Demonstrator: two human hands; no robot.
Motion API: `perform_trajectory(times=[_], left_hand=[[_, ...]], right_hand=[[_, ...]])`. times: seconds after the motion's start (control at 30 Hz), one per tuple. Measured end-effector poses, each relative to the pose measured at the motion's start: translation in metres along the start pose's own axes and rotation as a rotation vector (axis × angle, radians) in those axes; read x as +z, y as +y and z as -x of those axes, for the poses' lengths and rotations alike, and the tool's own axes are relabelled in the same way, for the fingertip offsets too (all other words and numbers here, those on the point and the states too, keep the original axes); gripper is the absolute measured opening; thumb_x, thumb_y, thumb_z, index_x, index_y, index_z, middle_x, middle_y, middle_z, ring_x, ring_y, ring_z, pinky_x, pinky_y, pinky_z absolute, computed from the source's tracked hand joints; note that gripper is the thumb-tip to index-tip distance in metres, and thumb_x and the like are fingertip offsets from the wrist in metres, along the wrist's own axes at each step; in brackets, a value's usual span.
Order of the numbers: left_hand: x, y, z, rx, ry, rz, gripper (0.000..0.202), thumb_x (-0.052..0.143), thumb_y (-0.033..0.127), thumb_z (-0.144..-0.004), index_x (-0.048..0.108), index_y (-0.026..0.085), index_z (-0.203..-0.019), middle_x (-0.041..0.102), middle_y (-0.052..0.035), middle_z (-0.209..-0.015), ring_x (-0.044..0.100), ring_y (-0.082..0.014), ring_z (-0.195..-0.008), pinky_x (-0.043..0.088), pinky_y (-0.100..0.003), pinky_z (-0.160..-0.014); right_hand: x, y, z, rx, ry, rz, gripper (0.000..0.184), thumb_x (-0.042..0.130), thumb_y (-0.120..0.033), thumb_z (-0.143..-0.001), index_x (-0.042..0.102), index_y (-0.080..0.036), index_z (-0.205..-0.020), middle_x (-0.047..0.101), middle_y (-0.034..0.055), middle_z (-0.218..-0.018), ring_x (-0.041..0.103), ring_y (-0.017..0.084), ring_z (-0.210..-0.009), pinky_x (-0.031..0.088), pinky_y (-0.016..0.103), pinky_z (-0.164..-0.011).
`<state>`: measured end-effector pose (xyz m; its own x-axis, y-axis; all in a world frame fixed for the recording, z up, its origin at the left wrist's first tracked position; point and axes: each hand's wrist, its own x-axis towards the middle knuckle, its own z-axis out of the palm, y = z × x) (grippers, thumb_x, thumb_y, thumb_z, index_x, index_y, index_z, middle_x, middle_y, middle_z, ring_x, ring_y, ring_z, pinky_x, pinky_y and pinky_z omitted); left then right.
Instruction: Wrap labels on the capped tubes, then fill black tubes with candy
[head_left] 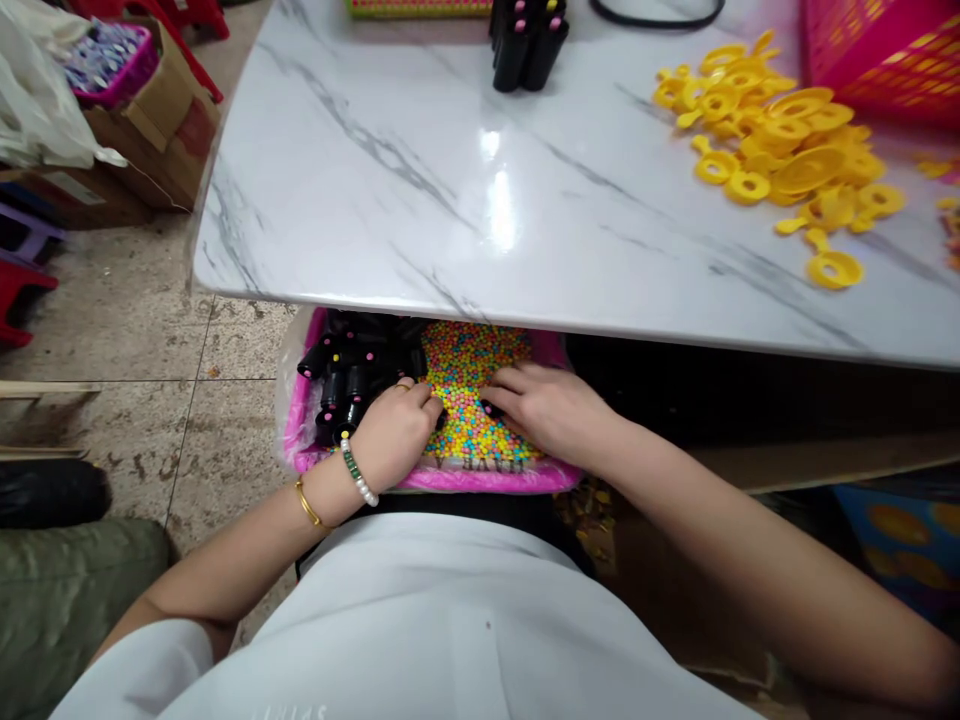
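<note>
Glossy black tubes (349, 382), tipped pink or yellow, crowd the left edge of the pink tray (480, 481) beside multicoloured beads (472, 352). The left hand (396, 430) and right hand (551, 408) each have a narrow grip on a dark piece (491, 409). The table (360, 230) hides the tray's far edge.

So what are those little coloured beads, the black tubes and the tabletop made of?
Coloured beads: possibly plastic or candy; they look round and brightly coloured, but are too small to tell which.
Black tubes: probably plastic, fairly glossy, with pale highlights along their sides.
Tabletop: polished and marble-like, with grey veins and bright light reflections; real stone or printed laminate, I cannot tell.
</note>
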<state>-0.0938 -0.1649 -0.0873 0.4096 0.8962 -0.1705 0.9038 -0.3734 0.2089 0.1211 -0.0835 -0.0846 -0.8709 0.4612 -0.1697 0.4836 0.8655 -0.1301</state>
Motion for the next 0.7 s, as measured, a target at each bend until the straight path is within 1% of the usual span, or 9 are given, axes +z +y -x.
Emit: perform_trajectory(times=[0.07, 0.13, 0.2, 0.27, 0.37, 0.43, 0.57, 0.63, 0.7], left_hand=[[0.001, 0.006, -0.005, -0.020, -0.030, -0.001, 0.015, 0.054, 0.009, -0.092, 0.068, 0.009, -0.096, 0.065, -0.0137, -0.095, 0.060, -0.0264, -0.092, 0.052, -0.038, -0.080], [0.001, 0.011, -0.009, -0.040, -0.047, 0.019, 0.016, 0.053, 0.006, -0.091, 0.067, 0.008, -0.096, 0.065, -0.0138, -0.097, 0.061, -0.0261, -0.092, 0.053, -0.038, -0.080], [0.001, 0.013, -0.008, -0.052, -0.042, 0.068, 0.016, 0.053, 0.006, -0.090, 0.067, 0.008, -0.097, 0.065, -0.0138, -0.098, 0.062, -0.0263, -0.093, 0.054, -0.038, -0.082], [0.000, 0.012, -0.005, -0.062, -0.010, 0.178, 0.015, 0.057, 0.008, -0.090, 0.067, 0.008, -0.101, 0.066, -0.0136, -0.100, 0.062, -0.0266, -0.097, 0.054, -0.039, -0.087], [-0.003, 0.006, 0.006, -0.071, 0.098, 0.464, 0.022, 0.062, 0.011, -0.088, 0.065, 0.011, -0.110, 0.068, -0.0120, -0.106, 0.063, -0.0246, -0.102, 0.052, -0.039, -0.094], [-0.005, 0.002, 0.012, -0.099, 0.164, 0.698, 0.024, 0.064, 0.014, -0.088, 0.065, 0.014, -0.112, 0.070, -0.0083, -0.103, 0.065, -0.0209, -0.095, 0.053, -0.035, -0.088], [-0.005, 0.001, 0.016, -0.181, 0.156, 1.223, 0.028, 0.067, 0.022, -0.085, 0.062, 0.016, -0.112, 0.071, -0.0037, -0.095, 0.064, -0.0136, -0.075, 0.053, -0.025, -0.069], [-0.005, 0.002, 0.016, -0.166, 0.157, 1.380, 0.029, 0.070, 0.022, -0.082, 0.062, 0.015, -0.110, 0.071, -0.0048, -0.099, 0.065, -0.0135, -0.079, 0.053, -0.025, -0.072], [-0.006, 0.003, 0.015, -0.147, 0.186, 1.420, 0.030, 0.071, 0.020, -0.080, 0.063, 0.015, -0.109, 0.071, -0.0057, -0.102, 0.066, -0.0145, -0.085, 0.054, -0.026, -0.077]], right_hand=[[0.001, -0.010, -0.005, -0.033, -0.057, 0.031, 0.025, 0.053, -0.014, -0.095, 0.072, -0.013, -0.111, 0.069, 0.0131, -0.099, 0.061, 0.026, -0.088, 0.049, 0.036, -0.074], [0.004, -0.017, -0.008, -0.050, -0.058, 0.015, 0.026, 0.052, -0.014, -0.095, 0.072, -0.011, -0.111, 0.069, 0.0140, -0.097, 0.061, 0.027, -0.088, 0.050, 0.037, -0.074], [0.008, -0.020, -0.007, -0.044, -0.015, -0.044, 0.026, 0.054, -0.013, -0.094, 0.072, -0.010, -0.113, 0.068, 0.0146, -0.097, 0.062, 0.027, -0.090, 0.052, 0.038, -0.076], [0.011, -0.018, -0.001, -0.014, 0.081, -0.164, 0.029, 0.057, -0.011, -0.090, 0.070, -0.010, -0.116, 0.068, 0.0151, -0.102, 0.063, 0.028, -0.095, 0.055, 0.039, -0.081], [0.008, -0.013, 0.012, 0.033, 0.284, -0.444, 0.032, 0.058, -0.010, -0.087, 0.069, -0.014, -0.118, 0.069, 0.0140, -0.110, 0.066, 0.025, -0.102, 0.056, 0.038, -0.088], [0.004, -0.011, 0.021, 0.049, 0.369, -0.638, 0.031, 0.059, -0.012, -0.087, 0.069, -0.018, -0.116, 0.070, 0.0106, -0.110, 0.068, 0.021, -0.101, 0.056, 0.035, -0.090], [-0.003, -0.018, 0.027, 0.096, 0.417, -0.920, 0.024, 0.067, -0.019, -0.085, 0.070, -0.022, -0.109, 0.074, 0.0067, -0.103, 0.070, 0.019, -0.095, 0.058, 0.032, -0.084], [-0.005, -0.022, 0.025, 0.108, 0.456, -0.993, 0.023, 0.071, -0.022, -0.085, 0.070, -0.021, -0.108, 0.073, 0.0074, -0.102, 0.071, 0.019, -0.093, 0.058, 0.031, -0.082], [-0.007, -0.025, 0.022, 0.105, 0.510, -0.981, 0.023, 0.072, -0.023, -0.084, 0.071, -0.021, -0.107, 0.074, 0.0073, -0.101, 0.071, 0.019, -0.093, 0.058, 0.031, -0.084]])
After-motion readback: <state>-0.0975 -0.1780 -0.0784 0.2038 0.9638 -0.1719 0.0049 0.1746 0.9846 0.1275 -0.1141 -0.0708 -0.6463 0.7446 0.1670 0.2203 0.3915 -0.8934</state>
